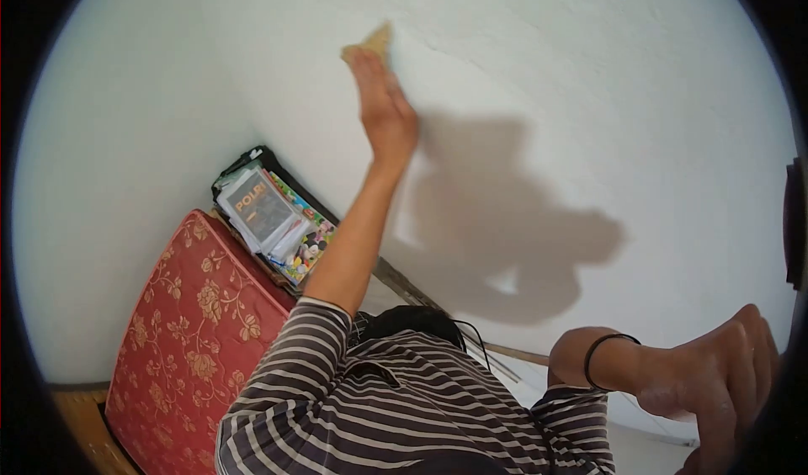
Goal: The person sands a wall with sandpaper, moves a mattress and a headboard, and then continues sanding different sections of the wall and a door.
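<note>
My left hand (387, 113) reaches up along the white wall (589, 71), its fingers pressed together on a thin tan piece of material (376, 44) with pointed corners. The piece is laid against the wall surface under the fingertips. Down at the lower right, my right hand (724, 374) is raised with bent, curled fingers, and a black band (593, 361) circles its wrist. What those fingers may hold is hidden.
A red floral mattress (202, 307) leans at the left. Beside it, a stack of books and papers (269, 210) stands near the wall. A dark object (794, 222) shows at the right edge. My shadow falls across the wall.
</note>
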### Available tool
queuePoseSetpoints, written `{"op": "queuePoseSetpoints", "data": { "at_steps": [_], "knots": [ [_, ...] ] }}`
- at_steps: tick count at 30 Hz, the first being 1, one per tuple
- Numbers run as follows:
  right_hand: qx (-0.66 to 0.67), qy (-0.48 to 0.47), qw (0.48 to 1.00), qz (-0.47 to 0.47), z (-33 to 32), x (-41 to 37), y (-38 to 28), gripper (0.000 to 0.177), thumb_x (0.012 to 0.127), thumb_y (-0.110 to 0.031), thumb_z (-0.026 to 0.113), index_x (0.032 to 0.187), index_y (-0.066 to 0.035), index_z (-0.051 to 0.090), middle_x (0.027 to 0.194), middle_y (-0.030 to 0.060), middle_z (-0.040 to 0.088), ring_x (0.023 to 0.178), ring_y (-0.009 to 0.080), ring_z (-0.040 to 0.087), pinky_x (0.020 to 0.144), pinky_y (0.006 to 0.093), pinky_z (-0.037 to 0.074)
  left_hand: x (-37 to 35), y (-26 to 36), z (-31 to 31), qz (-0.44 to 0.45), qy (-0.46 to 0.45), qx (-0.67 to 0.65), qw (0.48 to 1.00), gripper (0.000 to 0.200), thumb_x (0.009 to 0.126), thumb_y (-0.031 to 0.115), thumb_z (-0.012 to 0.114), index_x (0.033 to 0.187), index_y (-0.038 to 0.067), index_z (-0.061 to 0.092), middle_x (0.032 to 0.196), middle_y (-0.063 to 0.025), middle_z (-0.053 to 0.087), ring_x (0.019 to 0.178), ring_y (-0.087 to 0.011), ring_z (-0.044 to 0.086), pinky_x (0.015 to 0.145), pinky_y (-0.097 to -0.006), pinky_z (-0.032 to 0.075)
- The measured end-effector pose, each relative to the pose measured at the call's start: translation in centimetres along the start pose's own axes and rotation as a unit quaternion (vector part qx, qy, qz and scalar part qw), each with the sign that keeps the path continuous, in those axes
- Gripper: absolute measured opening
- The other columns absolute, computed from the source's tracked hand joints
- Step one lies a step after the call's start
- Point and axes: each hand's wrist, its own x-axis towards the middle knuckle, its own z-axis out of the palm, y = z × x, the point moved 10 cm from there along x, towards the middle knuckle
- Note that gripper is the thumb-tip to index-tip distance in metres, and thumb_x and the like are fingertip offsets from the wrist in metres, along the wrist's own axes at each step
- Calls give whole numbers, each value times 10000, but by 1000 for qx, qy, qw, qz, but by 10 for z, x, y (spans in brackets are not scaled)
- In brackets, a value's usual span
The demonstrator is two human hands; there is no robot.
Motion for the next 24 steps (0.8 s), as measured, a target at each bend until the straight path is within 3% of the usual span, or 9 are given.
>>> {"op": "queuePoseSetpoints", "data": {
  "at_steps": [2, 4, 7, 9, 11, 14, 15, 19, 24],
  "knots": [
    [20, 36, 996, 75, -20, -5, -23, 341, 954, -77, 572, 615, -80, 538, 548, 52, 539, 487, 164, 533, 553, 263, 418, -25, 20, 3, 59, -13, -2, 998, 612, 911, -71, 463, 1511, -108, 350, 1605, -334, 265, 1497, -496, 249, 1244, -494, 230],
    [-6, 88, 980, 177, -55, -24, -17, 367, 979, -125, 563, 617, -88, 517, 545, 31, 516, 469, 148, 498, 514, 247, 372, -40, 28, 1, 69, -36, 0, 997, 543, 999, -12, 465, 1531, -56, 361, 1607, -287, 305, 1513, -414, 270, 1231, -465, 260],
    [-282, 55, 914, 287, -107, -69, 24, 416, 1055, -364, 478, 793, -62, 589, 638, 83, 564, 667, 238, 573, 928, 520, 474, -23, 6, -4, 85, -24, 14, 996, 607, 903, -85, 458, 1506, -75, 391, 1561, -321, 367, 1497, -460, 283, 1234, -522, 237],
    [-620, -122, 757, 165, -116, -81, 22, 366, 1037, -289, 503, 844, 1, 617, 657, 127, 589, 699, 274, 614, 883, 544, 510, 5, -20, -12, 45, 16, 23, 999, 553, 952, -48, 458, 1501, -78, 396, 1550, -306, 395, 1491, -452, 300, 1229, -521, 243],
    [-703, -227, 670, 80, -123, -95, 23, 314, 1008, -227, 519, 891, 42, 631, 687, 157, 622, 708, 306, 638, 852, 536, 534, 37, -48, -26, 2, 71, 38, 997, 463, 1025, 52, 472, 1468, -77, 438, 1518, -310, 433, 1454, -444, 367, 1184, -454, 344],
    [-757, -346, 554, 8, -118, -114, 37, 263, 986, -158, 531, 928, 69, 652, 726, 185, 660, 703, 331, 662, 808, 518, 562, 56, -71, -33, -105, 60, 27, 992, 486, 1027, 46, 461, 1497, -66, 408, 1550, -280, 408, 1474, -458, 322, 1197, -490, 317],
    [-764, -381, 521, -7, -116, -119, 44, 250, 982, -138, 532, 934, 73, 658, 737, 192, 671, 699, 336, 669, 795, 511, 570, 47, -55, -26, -48, 58, 9, 997, 497, 1016, 31, 459, 1498, -74, 399, 1552, -287, 400, 1468, -468, 325, 1197, -488, 322],
    [-781, -371, 501, -24, -113, -116, 50, 253, 1015, -124, 516, 927, 67, 658, 702, 168, 655, 654, 313, 657, 780, 499, 563, -13, 11, -8, 48, 19, -31, 998, 563, 948, -81, 463, 1507, -62, 403, 1551, -299, 398, 1470, -480, 324, 1201, -505, 322],
    [-792, -353, 499, -9, -115, -116, 61, 272, 1035, -141, 515, 916, 59, 656, 672, 133, 635, 654, 285, 657, 751, 472, 554, -2, -11, -16, 61, -9, -1, 998, 510, 986, -24, 463, 1494, -47, 435, 1555, -266, 416, 1489, -440, 315, 1206, -523, 297]
  ]
}}
